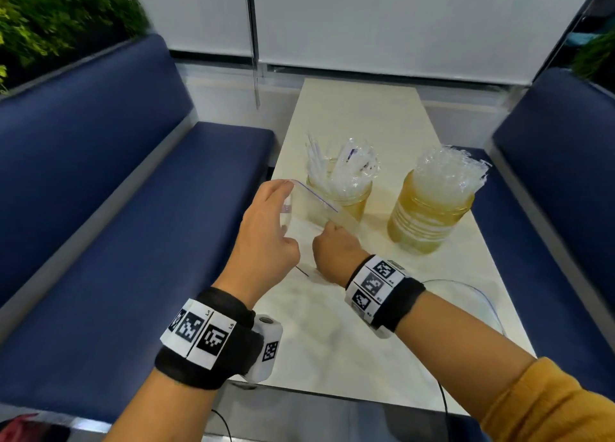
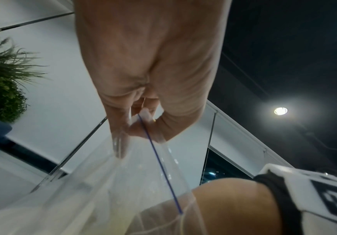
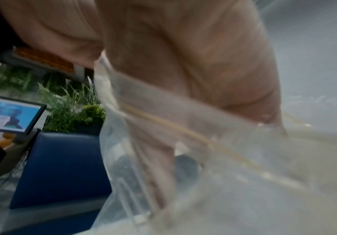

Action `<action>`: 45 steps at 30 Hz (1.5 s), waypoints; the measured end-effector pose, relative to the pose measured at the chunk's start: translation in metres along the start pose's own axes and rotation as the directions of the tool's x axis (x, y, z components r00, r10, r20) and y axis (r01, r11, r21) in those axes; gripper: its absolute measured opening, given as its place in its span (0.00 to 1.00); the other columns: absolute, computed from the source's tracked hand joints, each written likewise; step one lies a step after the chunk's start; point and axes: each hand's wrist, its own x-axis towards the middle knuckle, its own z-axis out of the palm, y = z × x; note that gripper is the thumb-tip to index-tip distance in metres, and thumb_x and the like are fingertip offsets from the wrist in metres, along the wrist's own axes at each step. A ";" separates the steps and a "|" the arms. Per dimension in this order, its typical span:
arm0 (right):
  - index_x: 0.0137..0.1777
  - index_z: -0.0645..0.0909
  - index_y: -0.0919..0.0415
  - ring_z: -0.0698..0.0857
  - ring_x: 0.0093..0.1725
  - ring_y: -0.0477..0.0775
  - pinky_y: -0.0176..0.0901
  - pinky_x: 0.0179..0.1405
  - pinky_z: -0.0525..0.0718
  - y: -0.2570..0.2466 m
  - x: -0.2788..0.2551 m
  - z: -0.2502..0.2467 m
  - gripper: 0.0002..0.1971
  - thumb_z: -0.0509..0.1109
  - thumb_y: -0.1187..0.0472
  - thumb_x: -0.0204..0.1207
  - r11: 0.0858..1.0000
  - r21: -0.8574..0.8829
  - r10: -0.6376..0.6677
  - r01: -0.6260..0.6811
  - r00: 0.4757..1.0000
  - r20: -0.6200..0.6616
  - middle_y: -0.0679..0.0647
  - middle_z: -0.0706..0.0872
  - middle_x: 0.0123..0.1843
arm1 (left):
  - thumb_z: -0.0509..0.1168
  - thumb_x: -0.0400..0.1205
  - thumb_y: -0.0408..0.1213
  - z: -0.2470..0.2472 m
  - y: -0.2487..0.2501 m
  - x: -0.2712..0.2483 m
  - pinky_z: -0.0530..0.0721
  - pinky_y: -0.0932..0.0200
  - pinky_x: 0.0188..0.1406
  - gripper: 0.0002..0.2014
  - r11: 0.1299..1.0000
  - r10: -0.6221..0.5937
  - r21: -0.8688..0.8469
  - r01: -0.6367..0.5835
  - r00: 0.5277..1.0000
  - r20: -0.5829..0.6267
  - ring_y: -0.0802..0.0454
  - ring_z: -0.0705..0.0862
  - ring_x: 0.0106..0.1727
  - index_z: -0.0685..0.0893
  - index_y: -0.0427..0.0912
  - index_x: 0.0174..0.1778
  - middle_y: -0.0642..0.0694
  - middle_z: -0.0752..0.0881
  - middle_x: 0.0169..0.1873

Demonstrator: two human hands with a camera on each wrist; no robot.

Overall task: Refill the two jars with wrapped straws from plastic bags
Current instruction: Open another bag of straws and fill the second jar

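Nearest, by the R forearm, the mouth of another clear bag (image 1: 479, 295) lies flat on the table (image 1: 332, 341); contents can't be told.

Next, both hands work one clear zip bag (image 1: 319, 208), held up off the table just in front of the L jar. Left hand (image 1: 266, 232) pinches the bag's upper corner at the blue zip line between thumb and fingers; the left wrist view shows that pinch plainly. Right hand (image 1: 332, 248) sits lower, fingers curled round the bag's other edge, plastic draped over them in the right wrist view, which is blurred. Hands are apart, w/ the bag stretched between them. No straws show inside it; looks empty or nearly so, but can't be sure.

Beyond, two amber jars stand side by side, apart, mid-table. L jar (image 1: 339, 195) holds a loose bunch of wrapped straws (image 1: 342, 165), leaning, w/ room left. R jar (image 1: 429, 215) is packed full, wrappers bristling above its rim.

Judgement: R jar looks done, L jar partly filled. Left to do, prob: top up the L jar if any straws remain, then clear the bags.
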 end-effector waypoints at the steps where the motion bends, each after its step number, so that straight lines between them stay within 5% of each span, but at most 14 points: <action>1: 0.71 0.80 0.64 0.78 0.70 0.65 0.52 0.66 0.79 0.001 0.001 0.001 0.17 0.61 0.64 0.85 1.000 -0.013 0.000 0.000 1.000 0.013 0.64 0.76 0.71 | 0.65 0.72 0.13 0.001 0.000 -0.001 0.87 0.70 0.48 0.39 1.000 0.003 0.000 -0.003 1.000 0.001 0.55 0.80 0.64 0.75 0.45 0.78 0.57 0.72 0.72; 6: 0.69 0.81 0.58 0.80 0.70 0.62 0.50 0.67 0.77 -0.002 0.004 0.002 0.14 0.62 0.61 0.86 0.995 -0.098 -0.009 0.019 0.995 0.100 0.56 0.84 0.69 | 0.64 0.73 0.13 0.003 -0.002 -0.005 0.82 0.81 0.43 0.37 0.999 -0.007 -0.039 0.007 1.000 0.002 0.55 0.82 0.63 0.75 0.44 0.78 0.56 0.72 0.72; 11: 0.66 0.83 0.65 0.85 0.65 0.62 0.49 0.60 0.83 0.001 -0.001 -0.001 0.14 0.61 0.66 0.85 0.996 -0.051 -0.065 0.072 0.989 0.131 0.60 0.85 0.67 | 0.66 0.73 0.15 0.004 -0.004 -0.008 0.81 0.81 0.43 0.38 1.000 -0.003 0.018 0.003 1.000 0.016 0.59 0.80 0.63 0.74 0.48 0.79 0.64 0.70 0.69; 16: 0.64 0.83 0.68 0.85 0.64 0.63 0.48 0.53 0.81 0.008 -0.016 -0.022 0.14 0.60 0.68 0.85 0.995 -0.027 -0.089 0.093 0.988 0.126 0.62 0.85 0.65 | 0.67 0.73 0.21 0.005 -0.007 -0.012 0.82 0.69 0.59 0.40 0.990 0.019 0.140 -0.031 0.996 0.084 0.63 0.77 0.66 0.69 0.49 0.83 0.66 0.68 0.72; 21: 0.68 0.80 0.66 0.84 0.66 0.62 0.47 0.53 0.77 0.013 -0.044 -0.066 0.14 0.61 0.65 0.87 0.989 -0.053 -0.138 0.140 0.990 0.034 0.61 0.84 0.67 | 0.81 0.71 0.42 0.012 -0.007 -0.010 0.71 0.68 0.68 0.46 0.943 0.011 0.330 -0.044 0.995 0.101 0.59 0.72 0.75 0.66 0.50 0.84 0.61 0.68 0.77; 25: 0.71 0.77 0.65 0.83 0.59 0.63 0.50 0.52 0.76 0.009 -0.070 -0.101 0.15 0.64 0.64 0.86 0.971 -0.163 -0.175 0.176 0.984 0.025 0.62 0.83 0.59 | 0.82 0.67 0.57 0.017 -0.009 -0.007 0.73 0.63 0.60 0.42 0.866 0.034 0.499 -0.038 0.999 0.018 0.55 0.76 0.67 0.76 0.50 0.77 0.57 0.77 0.71; 28: 0.58 0.78 0.57 0.75 0.35 0.53 0.42 0.31 0.71 0.007 -0.088 -0.123 0.07 0.67 0.62 0.83 0.958 -0.189 -0.229 0.214 0.971 -0.061 0.49 0.70 0.37 | 0.79 0.74 0.44 0.021 -0.014 -0.002 0.74 0.61 0.41 0.18 0.868 0.140 0.490 -0.074 0.985 -0.101 0.49 0.83 0.48 0.86 0.47 0.59 0.52 0.85 0.52; 30: 0.58 0.81 0.57 0.79 0.37 0.52 0.40 0.31 0.74 0.014 -0.096 -0.132 0.09 0.72 0.57 0.79 0.948 -0.162 -0.304 0.273 0.927 -0.220 0.48 0.76 0.39 | 0.73 0.77 0.32 0.019 -0.013 0.001 0.68 0.63 0.31 0.05 0.885 0.176 0.457 -0.090 0.973 -0.148 0.49 0.80 0.35 0.87 0.45 0.47 0.50 0.85 0.41; 32: 0.61 0.84 0.53 0.82 0.47 0.51 0.41 0.42 0.81 0.024 -0.092 -0.137 0.20 0.80 0.49 0.71 0.938 0.005 -0.324 0.348 0.877 -0.356 0.45 0.81 0.46 | 0.68 0.80 0.30 0.016 -0.011 0.002 0.62 0.64 0.26 0.06 0.921 0.104 0.389 -0.028 0.979 -0.175 0.50 0.74 0.30 0.82 0.44 0.38 0.51 0.81 0.34; 36: 0.68 0.82 0.51 0.83 0.49 0.39 0.32 0.50 0.79 0.039 -0.070 -0.136 0.36 0.88 0.47 0.59 0.703 0.422 -0.247 0.572 0.753 -0.610 0.32 0.80 0.43 | 0.65 0.86 0.41 0.009 -0.012 0.011 0.75 0.54 0.28 0.09 0.963 -0.068 0.234 0.130 0.964 -0.259 0.47 0.80 0.32 0.82 0.43 0.41 0.50 0.83 0.32; 38: 0.72 0.78 0.54 0.87 0.44 0.46 0.36 0.46 0.86 0.036 -0.057 -0.126 0.39 0.89 0.52 0.61 0.507 0.562 -0.136 0.653 0.705 -0.696 0.44 0.87 0.46 | 0.64 0.86 0.44 0.004 -0.009 0.017 0.83 0.50 0.32 0.09 0.977 -0.076 0.171 0.128 0.955 -0.286 0.46 0.84 0.36 0.86 0.46 0.47 0.49 0.86 0.35; 41: 0.69 0.79 0.59 0.91 0.51 0.52 0.48 0.56 0.91 0.016 -0.043 -0.110 0.29 0.85 0.58 0.70 0.136 0.765 -0.043 0.629 0.776 -0.630 0.58 0.91 0.53 | 0.63 0.86 0.43 -0.001 -0.002 0.024 0.87 0.43 0.34 0.09 0.991 -0.083 0.079 0.112 0.949 -0.305 0.42 0.87 0.38 0.86 0.44 0.47 0.46 0.88 0.37; 43: 0.59 0.84 0.66 0.92 0.52 0.57 0.54 0.61 0.89 0.002 -0.038 -0.102 0.12 0.75 0.59 0.81 0.029 0.791 -0.088 0.611 0.790 -0.607 0.63 0.92 0.50 | 0.63 0.83 0.41 -0.002 0.003 0.025 0.87 0.41 0.31 0.07 0.993 -0.081 0.055 0.103 0.949 -0.305 0.42 0.87 0.36 0.85 0.43 0.49 0.44 0.87 0.36; 45: 0.45 0.82 0.70 0.92 0.45 0.64 0.57 0.60 0.89 -0.007 -0.036 -0.102 0.13 0.66 0.60 0.87 -0.024 0.774 -0.101 0.633 0.768 -0.632 0.65 0.90 0.38 | 0.68 0.81 0.42 -0.003 0.007 0.023 0.88 0.44 0.30 0.10 0.989 -0.102 0.076 0.126 0.960 -0.263 0.45 0.87 0.36 0.83 0.46 0.57 0.46 0.87 0.37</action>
